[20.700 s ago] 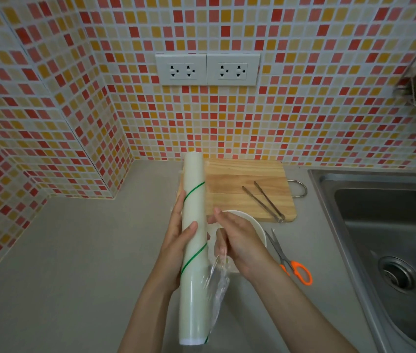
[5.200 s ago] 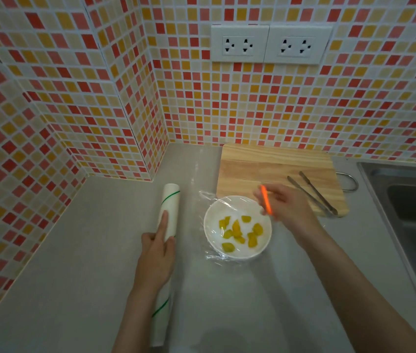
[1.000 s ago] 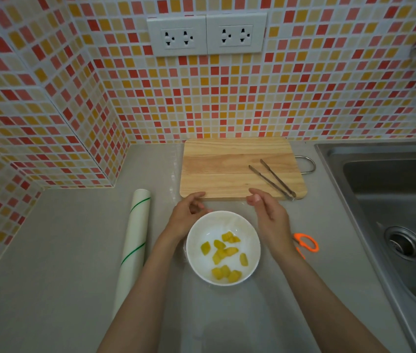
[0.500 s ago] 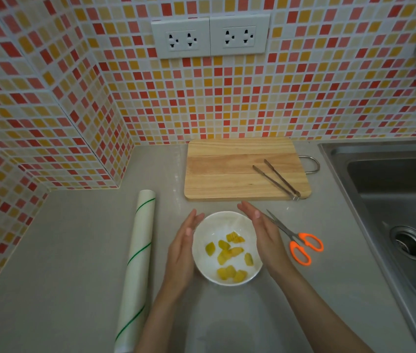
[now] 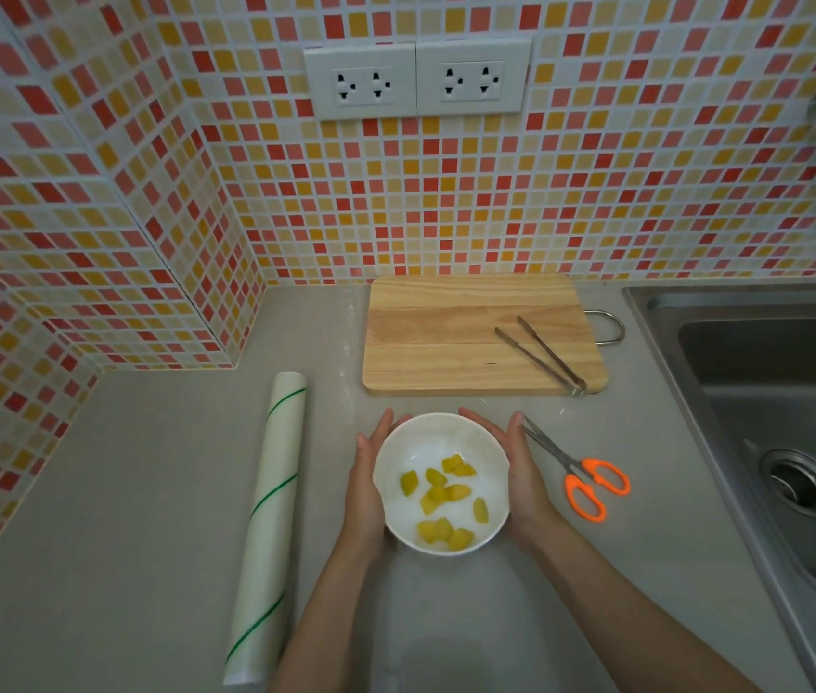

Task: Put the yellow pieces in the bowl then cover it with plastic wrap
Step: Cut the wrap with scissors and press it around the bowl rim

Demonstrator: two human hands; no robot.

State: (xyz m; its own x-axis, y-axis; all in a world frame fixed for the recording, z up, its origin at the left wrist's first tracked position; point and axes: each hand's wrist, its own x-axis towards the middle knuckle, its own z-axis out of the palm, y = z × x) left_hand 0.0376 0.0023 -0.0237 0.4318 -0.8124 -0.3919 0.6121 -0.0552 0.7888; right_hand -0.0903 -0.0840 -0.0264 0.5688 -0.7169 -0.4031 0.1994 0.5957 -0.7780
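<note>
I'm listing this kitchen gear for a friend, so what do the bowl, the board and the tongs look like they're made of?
Bowl: probably glazed ceramic, though it could be melamine; smooth, glossy white. Board: pale, matte wood, with visible grain and joined strips. Tongs: likely metal; thin, dull grey-brown arms.

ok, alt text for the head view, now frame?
Left hand and right hand press flat against the sides of a round white bowl holding yellow fruit pieces on a grey counter. A white plastic wrap roll lies left, orange-handled scissors right, metal tongs on a wooden cutting board behind.
</note>
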